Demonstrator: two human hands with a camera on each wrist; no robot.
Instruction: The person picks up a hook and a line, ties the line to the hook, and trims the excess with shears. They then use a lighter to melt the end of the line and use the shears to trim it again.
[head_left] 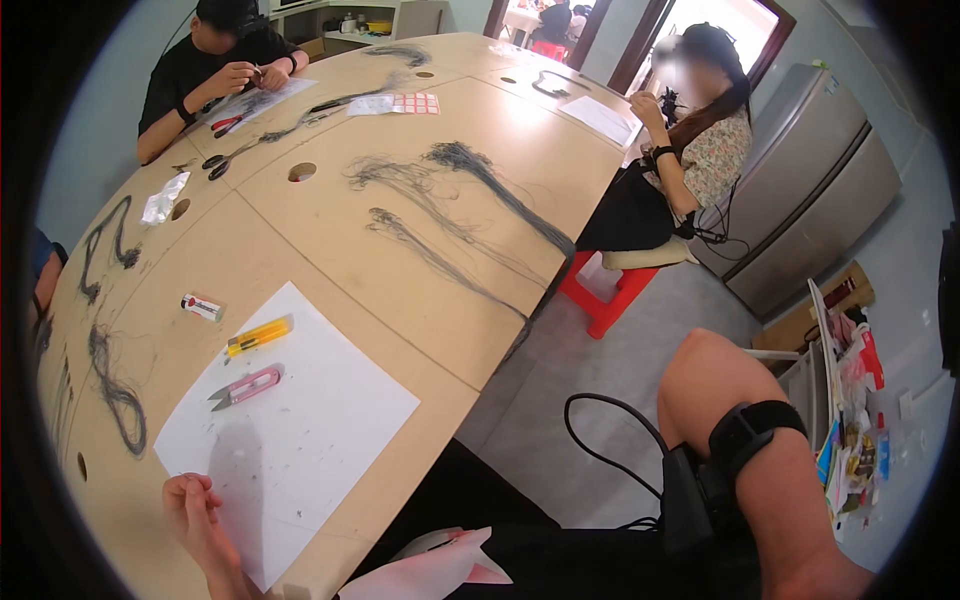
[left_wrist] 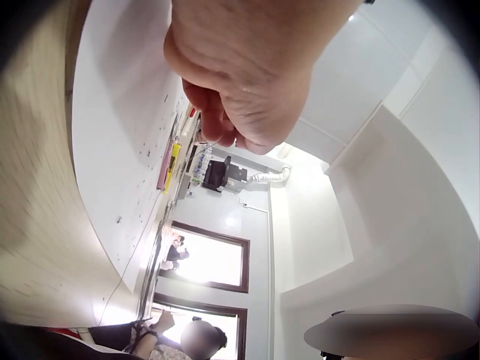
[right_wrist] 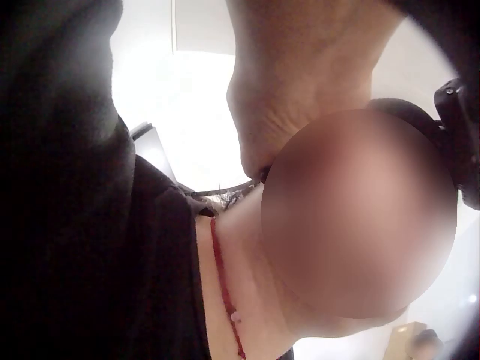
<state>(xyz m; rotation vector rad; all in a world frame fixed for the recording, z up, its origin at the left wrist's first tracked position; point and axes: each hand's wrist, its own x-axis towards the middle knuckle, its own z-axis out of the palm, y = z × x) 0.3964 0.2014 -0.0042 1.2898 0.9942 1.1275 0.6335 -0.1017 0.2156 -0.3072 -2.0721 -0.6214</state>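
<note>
My left hand (head_left: 203, 525) rests at the near left edge of a white paper sheet (head_left: 340, 400), fingers loosely curled and nothing visible in them. The left wrist view shows the same hand (left_wrist: 240, 82) from the wrist side, bent over the sheet. On the paper lie pink thread snips (head_left: 250, 388), a yellow utility knife (head_left: 260, 336) and scattered dark bits. My right arm is bent up, elbow outward, its hand outside the head view. In the right wrist view the right hand (right_wrist: 300, 97) is raised beside my blurred head; its fingers are mostly hidden.
A small white tube-like item (head_left: 202, 307) lies beyond the sheet. Bundles of dark hair-like strands (head_left: 510, 205) spread over the wooden table (head_left: 320, 230). Black scissors (head_left: 218, 165) and a foil packet (head_left: 165, 198) lie farther off. Two people sit across; a red stool (head_left: 600, 300) stands right.
</note>
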